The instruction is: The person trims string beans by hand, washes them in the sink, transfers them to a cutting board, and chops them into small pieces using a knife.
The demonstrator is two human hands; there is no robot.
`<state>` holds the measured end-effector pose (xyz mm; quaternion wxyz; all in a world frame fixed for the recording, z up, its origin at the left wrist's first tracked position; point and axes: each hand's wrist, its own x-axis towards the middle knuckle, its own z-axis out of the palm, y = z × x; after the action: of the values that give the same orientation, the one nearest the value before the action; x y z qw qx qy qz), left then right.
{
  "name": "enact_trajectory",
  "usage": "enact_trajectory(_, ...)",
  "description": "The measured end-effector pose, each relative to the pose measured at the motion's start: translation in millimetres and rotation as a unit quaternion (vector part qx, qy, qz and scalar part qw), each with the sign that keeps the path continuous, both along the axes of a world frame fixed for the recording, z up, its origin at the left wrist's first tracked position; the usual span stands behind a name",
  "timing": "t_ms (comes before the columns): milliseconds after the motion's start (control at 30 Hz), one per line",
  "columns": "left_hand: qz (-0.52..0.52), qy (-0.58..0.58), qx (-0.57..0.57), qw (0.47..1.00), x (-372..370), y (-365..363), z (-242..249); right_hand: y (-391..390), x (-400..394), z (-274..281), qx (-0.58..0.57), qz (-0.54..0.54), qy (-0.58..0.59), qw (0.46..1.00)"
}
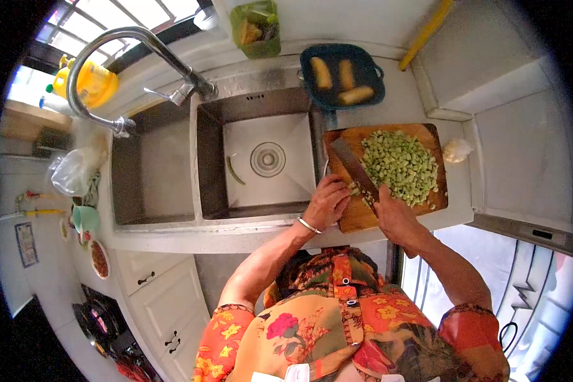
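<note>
In the head view, my right hand (395, 215) is wrapped round the handle of a kitchen knife (353, 162), whose broad blade slants up and left across the wooden cutting board (356, 220). My left hand (328, 202), with a pale bangle at the wrist, rests at the board's left edge. Its fingers are curled at the blade's left side, around small green vegetable pieces (354, 190) that they partly hide. To the right of the blade spreads a large heap of diced green vegetable (401, 167). Some bits stick to the blade.
A double sink (196, 159) with a curved faucet (140, 32) lies left of the board; a green strip (235, 170) is in its basin. Behind the board stands a dark blue colander (342, 99) with three yellowish pieces. A garlic bulb (457, 151) sits at the right.
</note>
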<state>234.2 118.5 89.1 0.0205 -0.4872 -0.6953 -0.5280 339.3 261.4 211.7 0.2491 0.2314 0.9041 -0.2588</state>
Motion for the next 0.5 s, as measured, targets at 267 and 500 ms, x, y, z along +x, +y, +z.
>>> enact_trajectory(267,-0.023,-0.007,-0.025,0.999,-4.9,0.7,3.8,-1.3,-23.5,-15.8,0.009,-0.042,0.053,0.998)
enact_trajectory(500,-0.009,0.014,-0.029,0.999,-1.1,17.7,0.5,3.7,-6.4,3.6,0.032,-0.027,0.022,0.999)
